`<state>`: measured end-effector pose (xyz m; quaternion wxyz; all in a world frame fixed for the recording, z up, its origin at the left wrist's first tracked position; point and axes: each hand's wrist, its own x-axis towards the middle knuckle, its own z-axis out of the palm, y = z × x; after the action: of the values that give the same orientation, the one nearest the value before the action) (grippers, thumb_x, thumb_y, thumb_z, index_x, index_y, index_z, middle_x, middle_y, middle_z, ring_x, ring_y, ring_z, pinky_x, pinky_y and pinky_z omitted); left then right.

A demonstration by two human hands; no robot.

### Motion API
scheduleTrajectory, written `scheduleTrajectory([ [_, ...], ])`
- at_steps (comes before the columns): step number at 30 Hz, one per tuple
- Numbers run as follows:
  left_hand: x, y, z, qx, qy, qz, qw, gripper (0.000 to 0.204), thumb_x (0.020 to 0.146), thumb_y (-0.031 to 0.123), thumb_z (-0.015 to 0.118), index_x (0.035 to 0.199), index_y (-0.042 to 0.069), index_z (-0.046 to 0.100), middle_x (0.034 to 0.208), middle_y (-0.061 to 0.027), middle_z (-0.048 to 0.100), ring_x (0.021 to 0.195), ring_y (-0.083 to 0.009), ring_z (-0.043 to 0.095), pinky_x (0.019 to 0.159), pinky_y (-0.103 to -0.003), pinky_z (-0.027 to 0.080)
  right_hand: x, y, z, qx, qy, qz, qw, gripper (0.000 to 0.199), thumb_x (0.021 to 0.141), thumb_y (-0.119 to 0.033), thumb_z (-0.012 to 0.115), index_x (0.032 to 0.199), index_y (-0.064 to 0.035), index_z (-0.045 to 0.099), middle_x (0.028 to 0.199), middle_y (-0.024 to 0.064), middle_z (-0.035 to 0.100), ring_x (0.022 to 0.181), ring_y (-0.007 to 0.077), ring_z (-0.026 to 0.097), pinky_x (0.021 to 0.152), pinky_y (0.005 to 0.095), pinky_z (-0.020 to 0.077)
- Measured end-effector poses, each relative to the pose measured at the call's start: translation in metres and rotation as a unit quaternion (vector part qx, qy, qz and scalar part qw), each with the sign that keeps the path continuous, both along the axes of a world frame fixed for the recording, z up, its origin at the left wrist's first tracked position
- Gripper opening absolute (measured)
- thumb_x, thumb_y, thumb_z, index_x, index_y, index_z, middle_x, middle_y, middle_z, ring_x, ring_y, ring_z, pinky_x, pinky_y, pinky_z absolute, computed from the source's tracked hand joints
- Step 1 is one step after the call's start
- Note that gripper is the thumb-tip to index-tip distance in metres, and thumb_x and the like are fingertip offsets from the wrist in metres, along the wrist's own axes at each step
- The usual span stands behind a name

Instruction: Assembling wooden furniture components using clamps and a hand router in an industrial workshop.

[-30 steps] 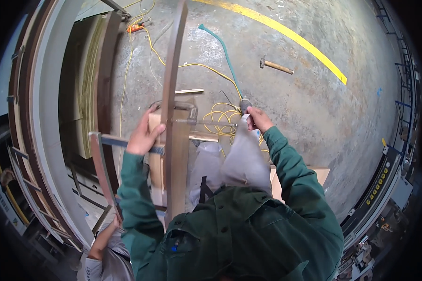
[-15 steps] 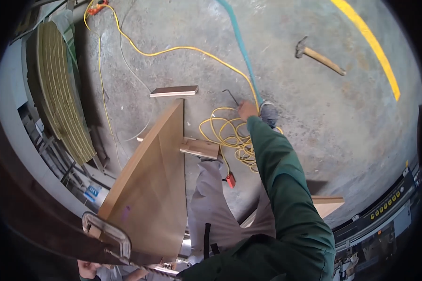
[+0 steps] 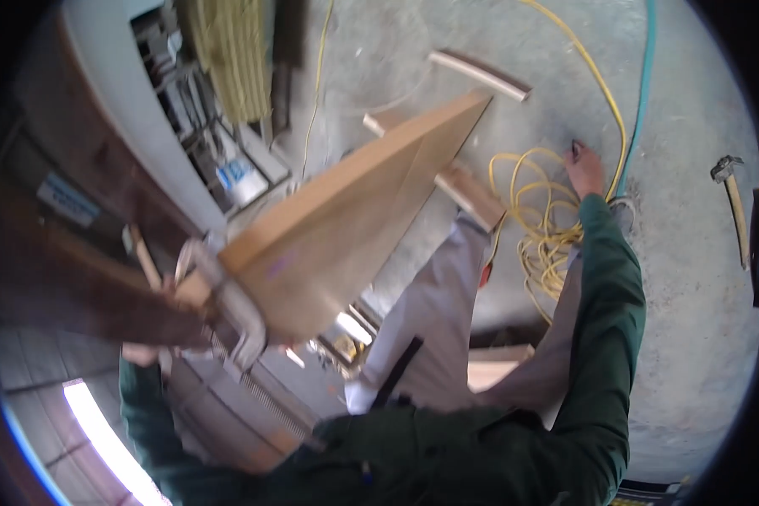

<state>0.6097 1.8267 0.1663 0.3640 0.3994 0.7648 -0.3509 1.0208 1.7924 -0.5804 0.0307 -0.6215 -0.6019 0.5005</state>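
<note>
My right hand (image 3: 588, 175) reaches low beside the coiled yellow cable (image 3: 541, 221), closed around a thin dark bent rod (image 3: 575, 148) that looks like a hex key; only its end shows now. At the lower left, my left hand (image 3: 140, 353) is partly hidden against a dark brown beam (image 3: 84, 291), and its fingers are too blurred to read. Close to it, a metal C-clamp (image 3: 238, 308) with a long threaded screw sits at the near end of a large wooden panel (image 3: 354, 223). That panel slants away to the upper right.
Wooden blocks (image 3: 471, 197) lie beside the panel, and a wooden strip (image 3: 483, 74) lies past its far end. A hammer (image 3: 734, 198) rests on the concrete floor at the far right. Nearer is a teal strip (image 3: 643, 93). Yellowish stacked material (image 3: 228, 55) stands upper left.
My view has swung, so the panel, cable and hammer appear farther right. The bent rod, plainly visible before, is now mostly hidden by my right hand. More of my left arm shows.
</note>
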Motion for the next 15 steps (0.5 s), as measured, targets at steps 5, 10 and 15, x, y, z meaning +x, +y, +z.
scheduleTrajectory([
  [5, -0.025, -0.036, 0.006, 0.143, -0.099, 0.365, 0.914, 0.062, 0.063, 0.011, 0.082, 0.116, 0.001, 0.05, 0.098, -0.0086, 0.062, 0.09, -0.0178, 0.062, 0.073, -0.033, 0.052, 0.002, -0.002, 0.224, -0.116, 0.297, -0.205, 0.925, 0.01, 0.089, -0.012, 0.053, 0.093, -0.0042, 0.057, 0.075, 0.0088, 0.063, 0.066, 0.0172, 0.061, 0.061, 0.026, 0.0475],
  [10, 0.021, -0.014, -0.041, 0.161, -0.231, 0.29, 0.915, 0.088, 0.075, 0.011, 0.073, 0.143, 0.005, 0.017, 0.118, -0.0047, 0.049, 0.098, -0.0121, 0.052, 0.084, -0.026, 0.045, 0.023, -0.002, 0.506, -0.058, 0.528, -0.314, 0.787, 0.011, 0.09, 0.0, 0.044, 0.097, 0.0038, 0.052, 0.093, 0.0169, 0.059, 0.079, 0.0248, 0.064, 0.073, 0.0335, 0.0521],
  [15, 0.036, 0.003, -0.064, 0.155, -0.384, 0.229, 0.881, 0.077, 0.077, 0.018, 0.07, 0.14, 0.006, 0.028, 0.133, -0.007, 0.041, 0.122, -0.0146, 0.037, 0.103, -0.028, 0.029, 0.008, -0.029, 0.603, 0.054, 0.548, -0.211, 0.808, 0.019, 0.086, 0.011, 0.042, 0.102, 0.0042, 0.048, 0.099, 0.0196, 0.056, 0.093, 0.0286, 0.06, 0.082, 0.037, 0.0496],
])
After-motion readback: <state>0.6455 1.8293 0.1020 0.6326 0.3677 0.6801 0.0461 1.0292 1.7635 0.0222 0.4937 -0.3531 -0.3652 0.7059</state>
